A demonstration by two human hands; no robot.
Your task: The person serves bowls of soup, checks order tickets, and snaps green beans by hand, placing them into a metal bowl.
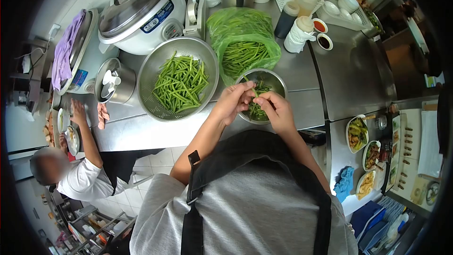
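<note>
Holding a Slender Green Bean over a Small Round Steel Bowl

Item: one slender green bean [256,93], between my fingertips, above the small round steel bowl [278,81]. Its ends are mostly hidden by my fingers.

Left hand [235,99]: mine, thumb and fingertips pinched on the bean, at the bowl's left side.

Right hand [277,110]: mine, thumb and forefinger pinched on the same bean, at the bowl's right side.

Handling, in my judgement: very light, firm yet crisp, apt to snap if bent sharply; smooth, perhaps slippery if wet. Best held close to an end between thumb and forefinger, lightly, to avoid bruising.

Bowl contents: loose green pieces [257,112], too covered to sort.

Left of the bowl: one wide, perforated silver metal colander [152,68], with a heap of green beans [181,85] spread over its base.

Behind the bowl: one translucent green plastic bag [243,21], its mouth open towards me, packed with long green beans [245,56].

Support: one brushed stainless-steel counter [302,73], carrying bowl, colander and bag.
</note>
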